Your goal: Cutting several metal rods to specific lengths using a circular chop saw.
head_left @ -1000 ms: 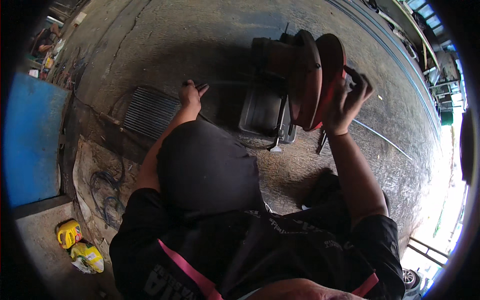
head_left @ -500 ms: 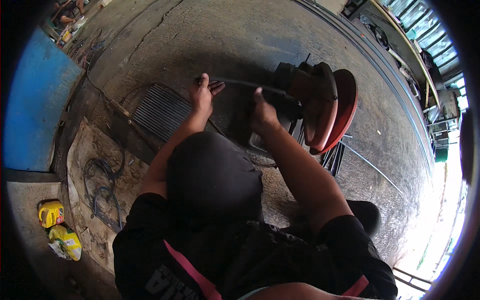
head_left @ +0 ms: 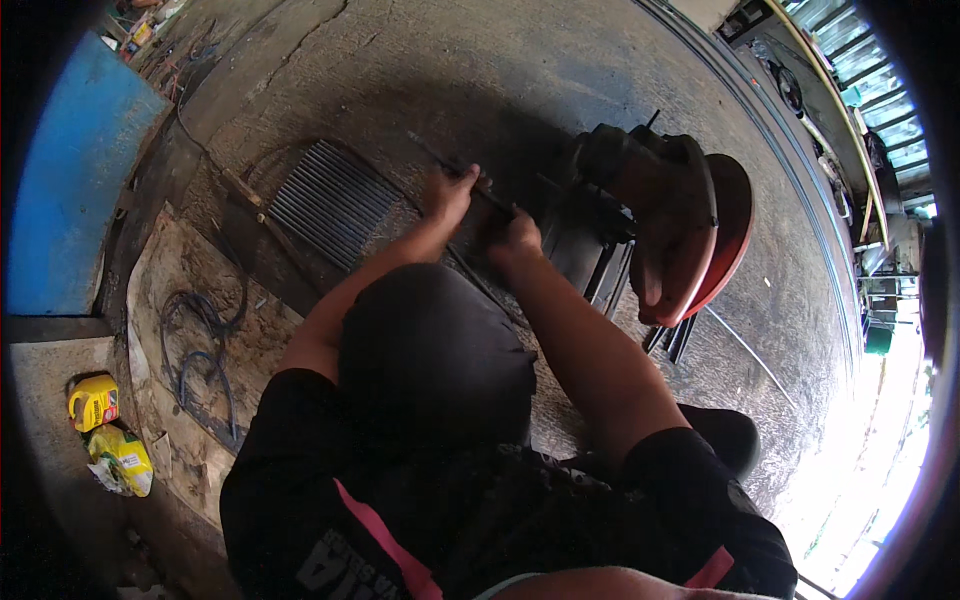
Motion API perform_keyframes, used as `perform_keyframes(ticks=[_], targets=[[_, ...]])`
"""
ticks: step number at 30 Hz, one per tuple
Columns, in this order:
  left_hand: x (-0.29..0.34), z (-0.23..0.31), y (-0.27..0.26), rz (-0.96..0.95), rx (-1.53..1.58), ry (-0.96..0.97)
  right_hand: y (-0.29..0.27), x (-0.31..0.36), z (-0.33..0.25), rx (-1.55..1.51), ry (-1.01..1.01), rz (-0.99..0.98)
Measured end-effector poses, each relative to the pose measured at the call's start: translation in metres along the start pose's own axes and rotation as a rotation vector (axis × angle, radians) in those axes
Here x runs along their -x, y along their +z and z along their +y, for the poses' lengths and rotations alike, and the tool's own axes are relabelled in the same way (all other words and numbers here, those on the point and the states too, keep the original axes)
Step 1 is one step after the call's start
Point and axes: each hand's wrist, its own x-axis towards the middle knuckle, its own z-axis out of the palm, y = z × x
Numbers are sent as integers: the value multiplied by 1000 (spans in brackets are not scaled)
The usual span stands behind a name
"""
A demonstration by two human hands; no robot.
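A thin dark metal rod (head_left: 433,152) slants across the space in front of me. My left hand (head_left: 450,197) is closed around its middle, thumb on top. Nearer its right end, my right hand (head_left: 518,240) is closed on the same rod with the thumb up; its fingers are partly in shadow. Just right of my hands stands a cut-off saw (head_left: 650,190) with a red-orange round guard, apart from the rod. Left of my left hand, several grey metal bars (head_left: 332,205) lie side by side on the floor.
Dark metal lengths (head_left: 678,338) lie below the saw. Long pipes (head_left: 770,145) run along the right floor. At left are a blue panel (head_left: 80,190), a coiled cable (head_left: 205,330) on a dirty sheet (head_left: 160,290), and a yellow jug (head_left: 95,402) beside a yellow bag (head_left: 122,460).
The rod has come away from the saw toward the left and now tilts more steeply. My hands are closer together, and my left fingers have closed around the rod.
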Motion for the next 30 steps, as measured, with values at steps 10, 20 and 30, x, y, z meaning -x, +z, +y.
perform_keyframes(ticks=[10, 20, 30], targets=[[-99, -81, 29, -175, -494, 163, -172, -208, -7, 1497, -335, -355], [-121, -145, 19, -89, -969, 99, -75, -72, -3, 2092, -426, -293], [-122, -135, 33, -160, -1044, -23, -99, -73, -28, 2151, -371, -89]])
